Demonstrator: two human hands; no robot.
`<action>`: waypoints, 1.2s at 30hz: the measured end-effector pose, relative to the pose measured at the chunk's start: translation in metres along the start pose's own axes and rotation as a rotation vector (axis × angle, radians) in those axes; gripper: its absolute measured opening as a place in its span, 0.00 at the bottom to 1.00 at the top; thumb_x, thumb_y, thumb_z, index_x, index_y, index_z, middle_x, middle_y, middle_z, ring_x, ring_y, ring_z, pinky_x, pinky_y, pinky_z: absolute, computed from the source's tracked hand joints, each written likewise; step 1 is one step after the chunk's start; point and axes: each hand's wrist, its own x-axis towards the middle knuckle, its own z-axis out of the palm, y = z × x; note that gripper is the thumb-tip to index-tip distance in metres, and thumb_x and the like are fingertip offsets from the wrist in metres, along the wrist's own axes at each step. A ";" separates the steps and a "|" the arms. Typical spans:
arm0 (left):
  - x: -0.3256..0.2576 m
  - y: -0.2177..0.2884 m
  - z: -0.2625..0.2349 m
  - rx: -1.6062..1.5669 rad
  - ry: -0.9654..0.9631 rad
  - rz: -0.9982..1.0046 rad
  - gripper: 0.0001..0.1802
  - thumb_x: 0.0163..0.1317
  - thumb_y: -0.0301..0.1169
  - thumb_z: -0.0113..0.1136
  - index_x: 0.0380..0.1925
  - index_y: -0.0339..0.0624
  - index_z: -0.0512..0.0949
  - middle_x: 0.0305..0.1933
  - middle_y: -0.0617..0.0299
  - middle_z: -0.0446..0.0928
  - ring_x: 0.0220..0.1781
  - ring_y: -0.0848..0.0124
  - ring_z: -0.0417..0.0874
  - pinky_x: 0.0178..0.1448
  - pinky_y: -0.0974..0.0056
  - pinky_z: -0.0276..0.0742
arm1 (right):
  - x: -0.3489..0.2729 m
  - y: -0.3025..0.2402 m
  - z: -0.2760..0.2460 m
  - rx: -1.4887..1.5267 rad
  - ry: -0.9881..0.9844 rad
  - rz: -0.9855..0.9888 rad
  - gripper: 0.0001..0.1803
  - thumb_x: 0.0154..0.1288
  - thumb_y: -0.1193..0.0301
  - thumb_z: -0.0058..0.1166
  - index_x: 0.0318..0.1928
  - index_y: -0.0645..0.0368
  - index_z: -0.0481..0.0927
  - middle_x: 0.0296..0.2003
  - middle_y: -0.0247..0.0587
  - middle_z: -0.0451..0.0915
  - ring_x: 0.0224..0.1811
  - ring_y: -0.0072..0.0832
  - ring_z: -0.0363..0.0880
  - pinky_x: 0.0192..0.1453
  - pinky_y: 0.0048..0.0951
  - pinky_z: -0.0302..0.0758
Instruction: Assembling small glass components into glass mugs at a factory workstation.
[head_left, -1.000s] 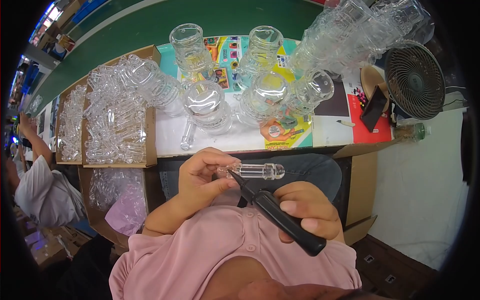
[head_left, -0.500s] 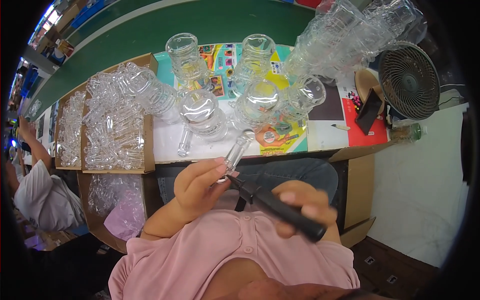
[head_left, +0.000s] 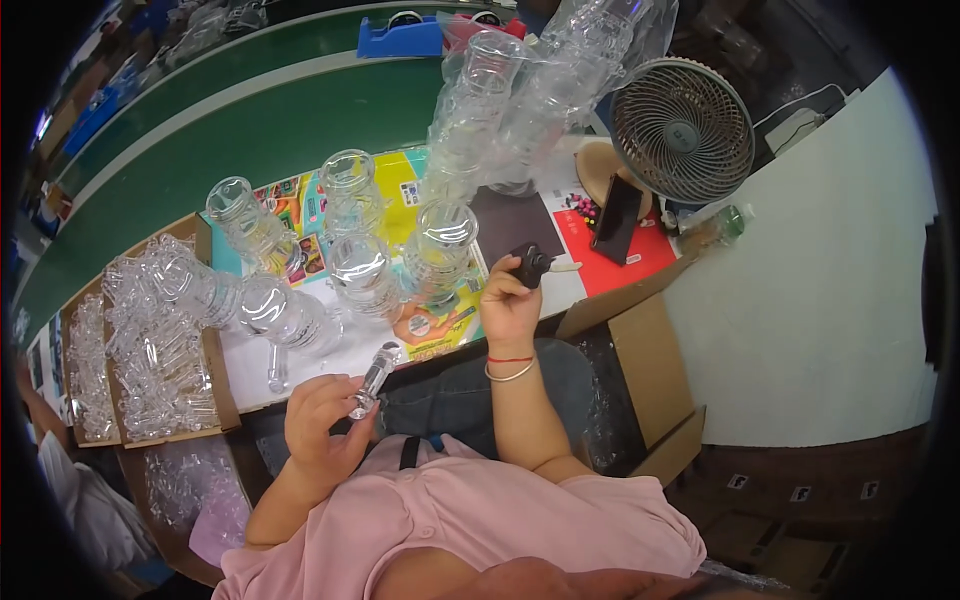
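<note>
Between the thumb and fingers of my left hand (head_left: 322,428) is a small clear tube-shaped part (head_left: 376,376), tilted up toward the table. My right hand (head_left: 511,308) is raised at the table's front edge, its fingers closed round a black cylindrical hand tool (head_left: 533,264). The tool points mostly along my view, so its tip is hard to make out, and it is apart from the clear part. Closest to my left hand on the table lie another small clear tube (head_left: 277,370) and a large clear jar-like piece (head_left: 285,315).
Shallow cardboard boxes (head_left: 225,385) of clear parts stand at left. Several clear jar-like pieces (head_left: 365,275) cover the middle. Wrapped clear pieces (head_left: 470,130), a fan (head_left: 683,132), a dark phone-like slab (head_left: 617,222) and a bottle (head_left: 722,228) stand right. Another person's sleeve (head_left: 85,495) shows far left.
My right hand has carried the black tool away from the clear part, up and forward to the table's edge. My left hand still holds the clear part. The view has turned right.
</note>
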 end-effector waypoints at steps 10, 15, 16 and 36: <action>-0.004 0.002 0.012 -0.309 -0.052 -0.263 0.23 0.45 0.15 0.62 0.44 0.36 0.72 0.41 0.51 0.74 0.41 0.63 0.78 0.47 0.65 0.74 | -0.004 -0.007 0.014 -0.016 -0.017 0.007 0.24 0.61 0.66 0.50 0.44 0.80 0.63 0.28 0.47 0.71 0.17 0.22 0.68 0.20 0.15 0.72; -0.010 0.007 0.023 -0.596 0.032 -0.434 0.22 0.48 0.16 0.61 0.47 0.35 0.71 0.43 0.54 0.73 0.44 0.64 0.78 0.50 0.66 0.74 | -0.011 0.001 0.015 -0.022 0.037 -0.013 0.31 0.60 0.58 0.52 0.47 0.79 0.62 0.29 0.44 0.70 0.18 0.21 0.66 0.21 0.15 0.70; -0.011 0.008 0.023 -0.686 0.058 -0.507 0.23 0.49 0.16 0.61 0.47 0.34 0.69 0.43 0.54 0.73 0.45 0.63 0.78 0.50 0.65 0.74 | -0.016 0.005 0.016 -0.024 0.038 -0.013 0.31 0.60 0.58 0.52 0.47 0.79 0.62 0.29 0.44 0.70 0.18 0.21 0.66 0.21 0.15 0.70; -0.011 -0.034 -0.031 0.322 0.320 -0.239 0.41 0.32 0.34 0.76 0.48 0.36 0.65 0.49 0.49 0.66 0.51 0.56 0.68 0.57 0.57 0.64 | -0.088 0.094 -0.011 -1.543 -0.487 -0.085 0.25 0.56 0.70 0.59 0.52 0.63 0.65 0.48 0.58 0.73 0.47 0.37 0.77 0.53 0.32 0.73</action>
